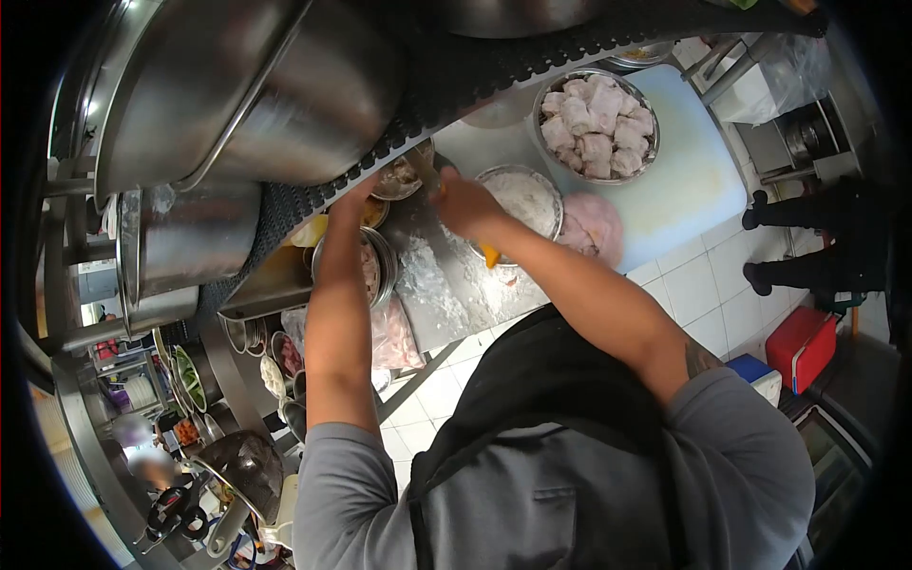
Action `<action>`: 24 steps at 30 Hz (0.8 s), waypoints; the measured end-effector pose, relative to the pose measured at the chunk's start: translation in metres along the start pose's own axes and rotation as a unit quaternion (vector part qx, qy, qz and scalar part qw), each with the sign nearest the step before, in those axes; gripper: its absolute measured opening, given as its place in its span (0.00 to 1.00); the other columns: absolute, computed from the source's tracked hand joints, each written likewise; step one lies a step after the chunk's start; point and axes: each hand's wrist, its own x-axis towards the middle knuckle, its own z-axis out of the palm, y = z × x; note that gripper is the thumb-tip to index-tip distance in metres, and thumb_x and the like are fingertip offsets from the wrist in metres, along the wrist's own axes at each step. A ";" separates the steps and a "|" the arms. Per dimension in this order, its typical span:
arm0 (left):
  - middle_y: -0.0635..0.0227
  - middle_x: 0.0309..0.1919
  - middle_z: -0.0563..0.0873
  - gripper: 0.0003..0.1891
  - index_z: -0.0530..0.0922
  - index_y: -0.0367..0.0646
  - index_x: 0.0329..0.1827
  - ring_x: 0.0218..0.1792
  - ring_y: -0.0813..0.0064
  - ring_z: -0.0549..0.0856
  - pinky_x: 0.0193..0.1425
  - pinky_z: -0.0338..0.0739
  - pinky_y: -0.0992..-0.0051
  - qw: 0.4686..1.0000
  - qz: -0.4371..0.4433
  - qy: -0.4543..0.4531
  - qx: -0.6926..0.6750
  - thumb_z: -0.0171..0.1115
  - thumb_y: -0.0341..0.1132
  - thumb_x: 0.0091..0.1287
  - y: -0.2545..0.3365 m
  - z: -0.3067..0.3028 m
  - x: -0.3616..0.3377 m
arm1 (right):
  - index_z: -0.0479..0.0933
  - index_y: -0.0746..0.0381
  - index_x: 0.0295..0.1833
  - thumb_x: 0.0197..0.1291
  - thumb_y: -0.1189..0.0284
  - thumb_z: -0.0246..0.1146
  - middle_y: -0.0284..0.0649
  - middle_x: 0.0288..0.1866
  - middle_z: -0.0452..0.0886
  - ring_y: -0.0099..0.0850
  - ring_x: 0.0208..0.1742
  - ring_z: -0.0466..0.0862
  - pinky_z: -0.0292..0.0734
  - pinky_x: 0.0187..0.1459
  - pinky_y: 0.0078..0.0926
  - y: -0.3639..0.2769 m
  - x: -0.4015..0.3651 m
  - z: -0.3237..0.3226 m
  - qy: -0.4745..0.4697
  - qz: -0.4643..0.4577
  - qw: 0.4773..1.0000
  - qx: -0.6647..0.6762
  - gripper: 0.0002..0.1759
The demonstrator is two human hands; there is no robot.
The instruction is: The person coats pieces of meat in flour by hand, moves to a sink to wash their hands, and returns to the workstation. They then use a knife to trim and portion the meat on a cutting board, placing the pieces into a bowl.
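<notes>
My right hand (462,207) is closed, with a flat, blade-like piece (425,169) beside its fingers; I cannot make out what it grips. It is over the back of the steel counter, next to a metal bowl (399,180) with greyish contents. My left hand (355,198) reaches to that bowl's left side, its fingers hidden under the shelf edge. Below my right forearm sits a bowl of white flour (521,199), with a yellow handle-like piece (490,256) at its near edge. Pink raw meat (591,228) lies to its right.
A bowl of floured meat pieces (598,123) stands on a white cutting board (698,171). Large steel pots (256,104) sit on the black shelf mat (456,90) overhead. Bagged meat (392,337) lies at the counter's front. Another person's legs (807,228) show at right.
</notes>
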 end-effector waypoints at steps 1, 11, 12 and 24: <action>0.56 0.46 0.88 0.16 0.84 0.41 0.48 0.49 0.51 0.85 0.56 0.77 0.61 0.998 0.000 0.020 -0.059 0.62 0.41 0.63 -0.011 0.007 0.001 | 0.68 0.66 0.53 0.70 0.62 0.54 0.62 0.43 0.82 0.62 0.50 0.81 0.74 0.51 0.55 0.000 -0.005 0.002 -0.008 0.019 1.000 0.010 0.18; 0.54 0.49 0.85 0.16 0.83 0.42 0.50 0.52 0.52 0.83 0.58 0.75 0.60 0.997 -0.047 -0.055 -0.032 0.63 0.38 0.60 0.038 -0.037 0.020 | 0.69 0.63 0.47 0.67 0.64 0.59 0.41 0.26 0.76 0.31 0.18 0.77 0.71 0.17 0.35 0.013 0.005 0.022 -0.119 0.114 0.916 0.366 0.13; 0.54 0.50 0.85 0.17 0.83 0.42 0.50 0.52 0.52 0.82 0.58 0.75 0.60 0.996 -0.051 -0.057 -0.037 0.63 0.38 0.59 0.035 -0.038 0.019 | 0.69 0.62 0.46 0.67 0.65 0.59 0.40 0.25 0.75 0.30 0.17 0.76 0.70 0.17 0.34 0.014 -0.005 0.029 -0.142 0.129 0.898 0.396 0.12; 0.52 0.57 0.80 0.23 0.78 0.43 0.57 0.58 0.50 0.78 0.64 0.71 0.60 0.989 -0.103 -0.075 -0.074 0.65 0.40 0.58 0.007 -0.061 0.008 | 0.68 0.62 0.48 0.67 0.64 0.59 0.37 0.25 0.71 0.29 0.18 0.73 0.70 0.17 0.31 0.026 -0.039 0.035 -0.132 0.159 0.904 0.375 0.13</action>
